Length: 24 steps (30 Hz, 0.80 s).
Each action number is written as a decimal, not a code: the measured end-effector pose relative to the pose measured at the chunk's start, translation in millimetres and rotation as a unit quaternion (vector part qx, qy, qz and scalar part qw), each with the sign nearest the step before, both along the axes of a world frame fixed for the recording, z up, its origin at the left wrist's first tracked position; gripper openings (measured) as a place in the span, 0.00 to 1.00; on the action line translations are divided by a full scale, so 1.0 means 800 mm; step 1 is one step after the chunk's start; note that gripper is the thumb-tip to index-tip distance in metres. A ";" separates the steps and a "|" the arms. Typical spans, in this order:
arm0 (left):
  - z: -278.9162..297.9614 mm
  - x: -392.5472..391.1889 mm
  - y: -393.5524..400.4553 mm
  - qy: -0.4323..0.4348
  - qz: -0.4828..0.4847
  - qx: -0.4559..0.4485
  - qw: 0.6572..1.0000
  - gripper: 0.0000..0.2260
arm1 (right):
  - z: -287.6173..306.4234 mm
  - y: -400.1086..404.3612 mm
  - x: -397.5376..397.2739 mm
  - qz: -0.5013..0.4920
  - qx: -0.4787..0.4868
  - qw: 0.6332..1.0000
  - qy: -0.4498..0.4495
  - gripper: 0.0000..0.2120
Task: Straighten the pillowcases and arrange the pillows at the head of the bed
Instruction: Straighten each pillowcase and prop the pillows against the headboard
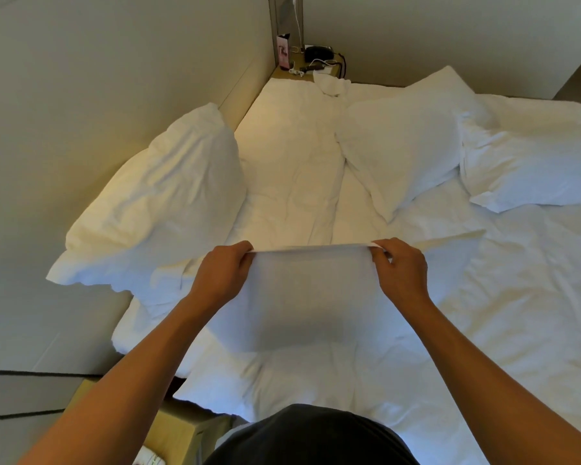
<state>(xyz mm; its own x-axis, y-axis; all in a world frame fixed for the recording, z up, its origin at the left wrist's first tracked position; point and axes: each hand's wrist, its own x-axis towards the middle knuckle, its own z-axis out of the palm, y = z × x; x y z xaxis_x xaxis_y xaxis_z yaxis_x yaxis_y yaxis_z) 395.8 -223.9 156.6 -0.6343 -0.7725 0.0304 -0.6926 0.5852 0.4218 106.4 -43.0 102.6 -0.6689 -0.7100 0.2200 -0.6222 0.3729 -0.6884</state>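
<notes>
Hands, left hand [222, 274] and right hand [404, 272], are pinching pillowcase [311, 297] top corners, stretching its edge sideways, pillow [155, 209] lying nearer left

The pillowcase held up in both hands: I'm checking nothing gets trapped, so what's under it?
Below the pillowcase, stretched between the left hand and right hand, only rumpled white bedding shows. Whatever lies directly behind the fabric is covered.

We see two bare forearms, with no sleeves, watch or rings showing on either. Our left hand [222, 276] and right hand [404, 274] are ungloved. At the frame's bottom edge sits our dark charcoal fabric garment [311, 437], plain and without markings.
</notes>
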 end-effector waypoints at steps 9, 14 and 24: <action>0.033 0.052 0.011 0.003 0.099 -0.038 0.994 0.09 | 0.017 -0.075 0.005 0.102 -0.022 0.994 -0.013 0.09; 0.001 0.086 0.021 -0.041 0.163 -0.023 0.985 0.11 | -0.023 -0.115 0.024 0.160 0.044 0.986 -0.010 0.10; -0.072 0.142 -0.007 -0.046 0.179 0.122 0.975 0.12 | -0.072 -0.162 0.062 0.217 0.163 0.955 0.118 0.17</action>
